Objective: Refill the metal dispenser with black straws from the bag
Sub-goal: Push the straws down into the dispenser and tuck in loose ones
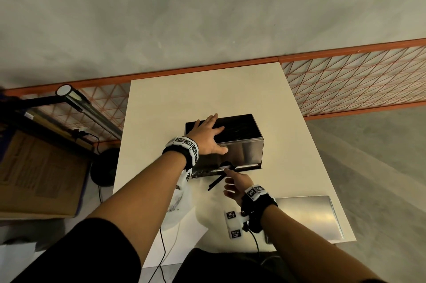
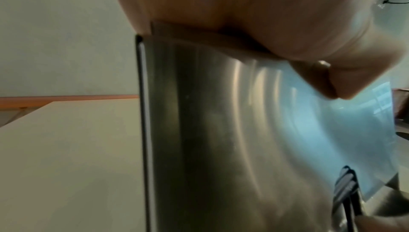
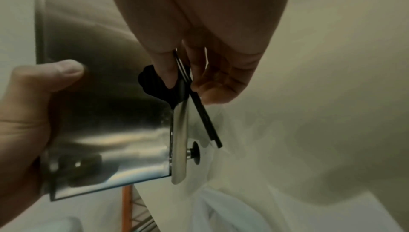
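Note:
The metal dispenser (image 1: 246, 151) stands on the white table (image 1: 184, 98) with its top open and its inside dark. My left hand (image 1: 214, 135) lies over its near-left top corner, fingers spread and straight, thumb pressed on the front face (image 3: 99, 113). The left wrist view shows that steel face (image 2: 221, 131) close up. Down at the dispenser's front tray, my right hand (image 1: 229, 175) pinches a few black straws (image 1: 215, 182). In the right wrist view the fingertips (image 3: 172, 76) grip the straws (image 3: 207, 120) just in front of the tray lip. The plastic bag (image 1: 178, 199) lies under my left forearm.
The dispenser's flat metal lid (image 1: 306, 215) lies on the table at the near right. An orange wire-mesh rack (image 1: 345, 79) runs behind the table. A cardboard box (image 1: 39, 174) and a lamp (image 1: 90, 109) stand to the left, off the table.

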### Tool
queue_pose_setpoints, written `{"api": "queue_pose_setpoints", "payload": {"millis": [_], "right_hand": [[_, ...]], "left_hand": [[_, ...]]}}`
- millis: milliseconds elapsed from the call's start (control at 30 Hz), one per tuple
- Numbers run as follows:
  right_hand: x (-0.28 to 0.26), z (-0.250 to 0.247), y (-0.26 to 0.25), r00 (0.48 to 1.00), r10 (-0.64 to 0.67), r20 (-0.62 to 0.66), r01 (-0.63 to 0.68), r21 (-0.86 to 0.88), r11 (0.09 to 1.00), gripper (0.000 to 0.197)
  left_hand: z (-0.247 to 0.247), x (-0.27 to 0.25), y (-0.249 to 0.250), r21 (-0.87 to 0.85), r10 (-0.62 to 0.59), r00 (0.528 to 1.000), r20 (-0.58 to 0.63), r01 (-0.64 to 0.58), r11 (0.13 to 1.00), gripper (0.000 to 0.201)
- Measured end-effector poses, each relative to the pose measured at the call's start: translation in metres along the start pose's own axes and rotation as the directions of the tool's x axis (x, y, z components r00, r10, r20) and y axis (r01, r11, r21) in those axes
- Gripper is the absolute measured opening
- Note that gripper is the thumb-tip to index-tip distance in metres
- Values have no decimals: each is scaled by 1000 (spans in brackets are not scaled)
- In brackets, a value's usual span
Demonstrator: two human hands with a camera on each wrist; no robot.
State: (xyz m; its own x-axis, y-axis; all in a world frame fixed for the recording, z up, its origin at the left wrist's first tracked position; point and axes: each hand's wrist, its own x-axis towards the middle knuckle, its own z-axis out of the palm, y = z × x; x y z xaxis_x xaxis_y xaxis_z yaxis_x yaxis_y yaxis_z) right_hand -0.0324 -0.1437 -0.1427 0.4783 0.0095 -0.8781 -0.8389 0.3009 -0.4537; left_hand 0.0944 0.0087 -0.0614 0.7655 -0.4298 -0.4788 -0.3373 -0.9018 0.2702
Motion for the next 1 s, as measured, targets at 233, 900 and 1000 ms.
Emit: {"api": "queue_pose_setpoints", "payload": {"millis": [233,900,1000], "right_hand": [[4,9,2,998,-15,-56,17,47,999,16],[-20,17,40,897,333,291,-117,-570,814,18],[-25,16,43,839,402,368,-25,-712,702,32]], "left_hand": [[0,1,-2,-26,1,1000,-13,-1,1000,94],[6,1,-1,-30,-5,998,-70,3,1000,94],[8,-1,0,-28,2,996,-88,-4,1000,95]]}}
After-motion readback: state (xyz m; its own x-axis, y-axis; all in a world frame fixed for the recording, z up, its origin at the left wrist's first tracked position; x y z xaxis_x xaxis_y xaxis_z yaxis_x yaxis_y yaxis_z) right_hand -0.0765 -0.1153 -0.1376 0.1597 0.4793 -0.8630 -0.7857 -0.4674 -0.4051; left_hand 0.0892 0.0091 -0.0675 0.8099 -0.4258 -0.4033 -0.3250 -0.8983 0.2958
